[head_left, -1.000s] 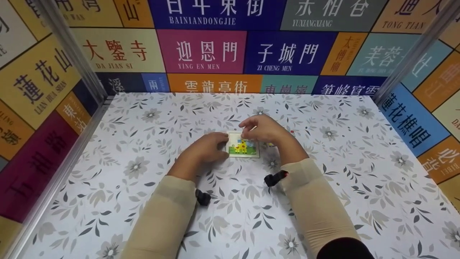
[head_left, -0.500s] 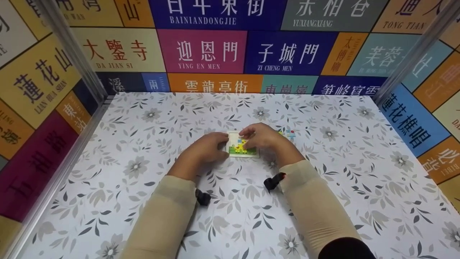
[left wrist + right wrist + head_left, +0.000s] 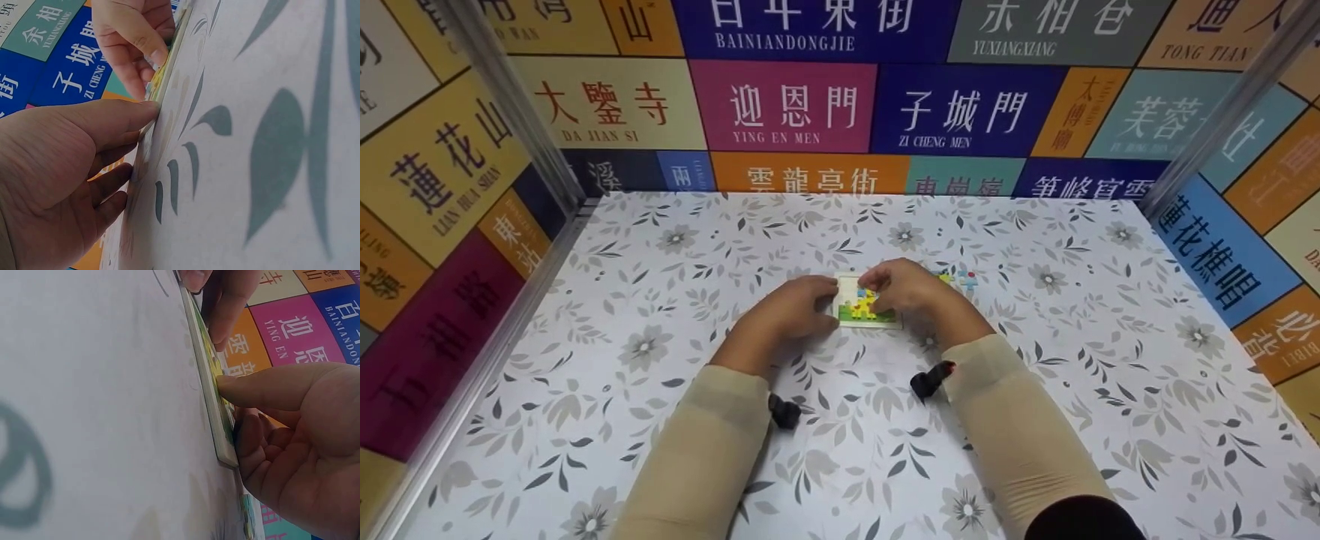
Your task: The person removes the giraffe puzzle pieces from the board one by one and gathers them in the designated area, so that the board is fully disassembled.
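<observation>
Held by the left hand [image 3: 787, 304], the giraffe puzzle [image 3: 855, 312] may slide if the half-curled right hand [image 3: 911, 285], grip unclear, pushes hard.

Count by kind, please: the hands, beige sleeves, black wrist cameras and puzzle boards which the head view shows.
Hands: 2 (left hand, right hand)
Beige sleeves: 2
Black wrist cameras: 2
Puzzle board: 1
Total: 7

White tabletop [image 3: 855, 465] printed with grey flowers, leaves; colourful wall panels [image 3: 782, 106] bearing Chinese characters; posts [image 3: 512, 105] at back corners
</observation>
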